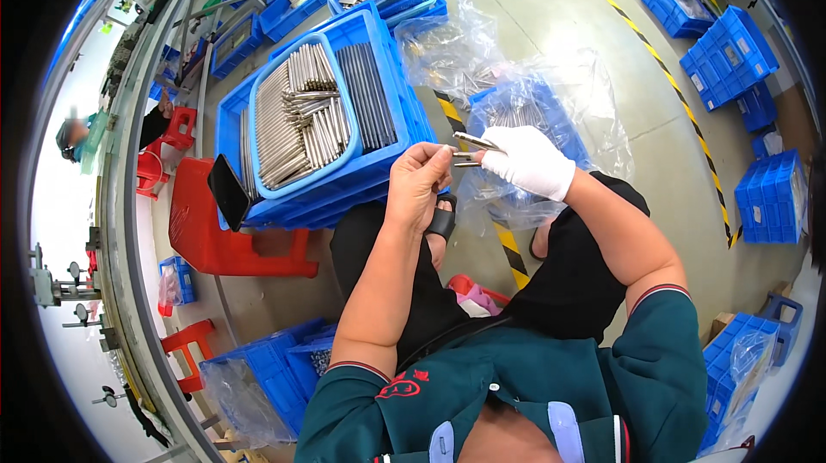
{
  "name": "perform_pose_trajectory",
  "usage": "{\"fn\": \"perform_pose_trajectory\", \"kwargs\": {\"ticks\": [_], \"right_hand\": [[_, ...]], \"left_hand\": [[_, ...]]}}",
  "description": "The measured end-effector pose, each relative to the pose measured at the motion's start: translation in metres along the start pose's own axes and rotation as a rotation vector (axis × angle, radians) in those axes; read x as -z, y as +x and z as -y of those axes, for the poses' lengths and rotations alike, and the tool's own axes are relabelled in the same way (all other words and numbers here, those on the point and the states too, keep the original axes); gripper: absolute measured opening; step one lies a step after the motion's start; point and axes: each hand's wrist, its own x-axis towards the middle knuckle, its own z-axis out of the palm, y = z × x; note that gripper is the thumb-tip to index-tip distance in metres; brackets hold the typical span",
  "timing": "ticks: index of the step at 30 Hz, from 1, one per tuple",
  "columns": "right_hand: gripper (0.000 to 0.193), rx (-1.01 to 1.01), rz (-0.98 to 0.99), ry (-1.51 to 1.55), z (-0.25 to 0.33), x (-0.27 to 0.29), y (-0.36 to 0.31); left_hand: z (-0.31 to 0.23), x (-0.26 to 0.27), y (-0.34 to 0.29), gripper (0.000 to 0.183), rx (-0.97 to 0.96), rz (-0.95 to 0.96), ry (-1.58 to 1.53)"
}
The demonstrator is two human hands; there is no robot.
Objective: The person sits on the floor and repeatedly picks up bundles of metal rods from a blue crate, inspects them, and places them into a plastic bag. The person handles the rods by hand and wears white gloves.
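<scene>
My right hand [532, 163], in a white glove, is closed around a few shiny metal rods [476, 141] whose ends stick out to the left. My bare left hand [419, 181] pinches thumb and forefinger together right at the rod ends; anything between those fingertips is too small to make out. To the left, a light blue basket [351, 146] full of stacked silver rods [297, 114] rests on a large blue crate [404, 123]. Dark rods [366, 93] lie beside the basket in that crate. Under my right hand is a plastic-covered blue bin [564, 119] with more rods.
A red stool [202, 222] stands by the crate, with a black flat panel [230, 194] leaning at its corner. Clear plastic bags [456, 41] spread over the floor ahead. Blue crates [730, 58] line the right side, beyond a yellow-black floor stripe [667, 76]. A metal-framed bench [116, 231] runs along the left.
</scene>
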Motion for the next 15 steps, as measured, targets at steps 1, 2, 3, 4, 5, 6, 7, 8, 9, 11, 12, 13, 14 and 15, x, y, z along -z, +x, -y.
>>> {"fn": "perform_pose_trajectory", "kwargs": {"ticks": [1, 2, 3, 4, 5, 6, 7, 8, 9, 11, 12, 13, 14, 15], "right_hand": [[0.026, -0.010, 0.020, -0.010, 0.001, -0.001, -0.001], [0.026, -0.005, 0.018, -0.026, 0.002, -0.002, -0.001], [0.026, -0.002, 0.013, -0.042, 0.001, -0.003, -0.001], [0.027, 0.001, 0.009, -0.058, 0.000, -0.003, -0.002], [0.026, 0.003, 0.001, -0.073, 0.000, -0.003, -0.002], [0.026, 0.006, -0.008, -0.087, 0.000, -0.004, -0.002], [0.025, 0.009, -0.016, -0.102, 0.000, -0.004, -0.002], [0.025, 0.012, -0.013, -0.104, 0.001, -0.004, -0.003], [0.025, 0.016, -0.009, -0.105, 0.003, -0.003, -0.003], [0.024, 0.014, -0.010, -0.116, 0.006, -0.003, -0.004], [0.024, 0.007, -0.016, -0.124, 0.007, -0.003, -0.004], [0.024, 0.000, -0.022, -0.133, 0.008, -0.004, -0.005], [0.024, -0.005, -0.022, -0.131, 0.009, -0.004, -0.005], [0.024, -0.009, -0.022, -0.130, 0.010, -0.004, -0.005]], "left_hand": [[0.001, -0.001, 0.000, 0.012, 0.010, 0.005, -0.007], [0.000, 0.000, -0.001, 0.012, 0.014, 0.005, 0.004], [-0.001, 0.000, -0.001, 0.012, 0.020, 0.006, 0.015], [-0.001, 0.000, -0.001, 0.012, 0.025, 0.008, 0.026], [-0.001, -0.001, 0.000, 0.012, 0.027, 0.004, 0.035], [-0.001, -0.001, 0.000, 0.012, 0.027, -0.001, 0.045], [-0.001, -0.001, 0.000, 0.012, 0.027, -0.006, 0.055], [-0.001, -0.001, 0.000, 0.012, 0.027, -0.009, 0.058], [0.000, 0.000, 0.000, 0.012, 0.028, -0.011, 0.061], [-0.001, 0.000, 0.000, 0.012, 0.027, -0.013, 0.060], [-0.001, -0.001, 0.000, 0.012, 0.026, -0.012, 0.055], [-0.002, -0.002, 0.000, 0.012, 0.026, -0.011, 0.051], [-0.003, -0.003, -0.001, 0.012, 0.023, -0.013, 0.058], [-0.004, -0.004, -0.001, 0.012, 0.019, -0.015, 0.065]]}}
